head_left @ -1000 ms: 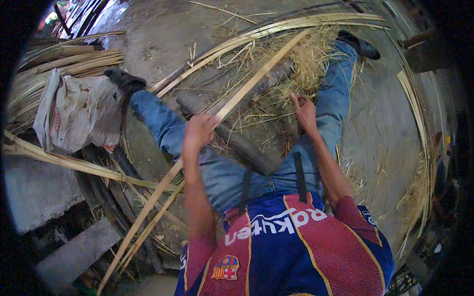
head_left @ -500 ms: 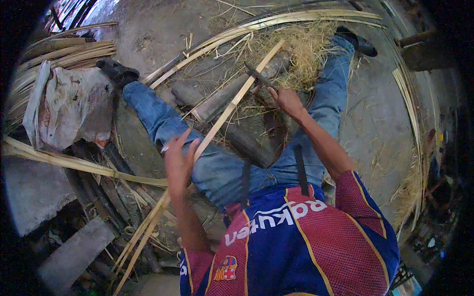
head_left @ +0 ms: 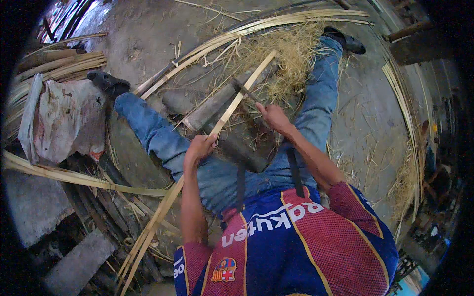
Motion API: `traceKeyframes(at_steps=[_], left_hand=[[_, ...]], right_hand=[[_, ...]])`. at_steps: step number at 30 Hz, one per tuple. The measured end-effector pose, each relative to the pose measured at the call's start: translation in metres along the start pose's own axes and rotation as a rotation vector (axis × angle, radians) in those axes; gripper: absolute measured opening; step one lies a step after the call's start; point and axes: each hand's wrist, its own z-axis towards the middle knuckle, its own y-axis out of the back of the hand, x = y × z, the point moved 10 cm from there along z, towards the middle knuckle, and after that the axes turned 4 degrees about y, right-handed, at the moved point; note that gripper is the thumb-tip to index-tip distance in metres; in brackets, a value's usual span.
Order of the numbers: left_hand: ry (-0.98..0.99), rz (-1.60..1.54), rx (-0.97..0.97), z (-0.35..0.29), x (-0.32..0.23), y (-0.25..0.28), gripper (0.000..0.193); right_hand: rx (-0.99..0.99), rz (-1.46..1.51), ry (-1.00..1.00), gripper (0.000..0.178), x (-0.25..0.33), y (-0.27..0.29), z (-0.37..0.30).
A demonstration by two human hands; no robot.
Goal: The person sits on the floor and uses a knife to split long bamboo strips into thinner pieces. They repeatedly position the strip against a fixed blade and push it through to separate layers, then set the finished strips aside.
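Note:
A long pale split-bamboo strip (head_left: 245, 94) runs slantwise between my outstretched legs. My left hand (head_left: 201, 146) is closed around its nearer part, beside my left knee. In my right hand (head_left: 275, 117) is a dark-bladed knife (head_left: 244, 90), its handle inside my fist. The blade lies across the strip, touching or nearly touching it over a grey log (head_left: 210, 112). Fine curly shavings (head_left: 294, 61) are heaped around the strip's far end.
Bundled bamboo strips (head_left: 276, 20) curve along the far side, with more strips (head_left: 402, 98) at the right. A crumpled whitish sack (head_left: 69, 118) sits at the left near my shoe. Long strips (head_left: 153, 222) and dark poles (head_left: 91, 207) lie at lower left.
My left hand, loose with fingers spread before, has moved up and right and closed on the bamboo strip. The knife stays across the strip in my right hand.

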Motion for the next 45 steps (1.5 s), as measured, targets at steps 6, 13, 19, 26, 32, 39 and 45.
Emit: traceKeyframes(at_steps=[6, 13, 19, 26, 32, 39, 45], left_hand=[[0.102, 0.032, 0.034, -0.045, 0.016, 0.015, 0.047], [0.1, 0.055, 0.011, -0.068, 0.025, 0.026, 0.047], [0.168, -0.025, 0.025, -0.088, 0.031, 0.028, 0.047], [0.22, 0.0, 0.054, -0.107, 0.026, 0.028, 0.046], [0.191, -0.142, -0.081, -0.106, 0.029, 0.034, 0.031], [0.058, 0.23, -0.471, -0.119, -0.025, 0.037, 0.039], [0.024, 0.295, -0.414, -0.116, -0.024, 0.043, 0.037]], right_hand=[[-0.028, -0.065, 0.212, 0.062, 0.004, 0.013, 0.0], [-0.151, 0.045, 0.058, 0.064, -0.033, 0.045, 0.01], [-0.106, -0.31, 0.256, 0.057, -0.012, 0.039, 0.02], [-0.281, -0.197, 0.194, 0.067, -0.065, 0.05, 0.039], [-0.287, -0.054, 0.007, 0.073, -0.062, 0.073, 0.048], [0.17, -0.027, 0.142, 0.062, 0.029, -0.025, -0.026], [-0.011, 0.077, 0.027, 0.061, -0.01, 0.001, -0.002]])
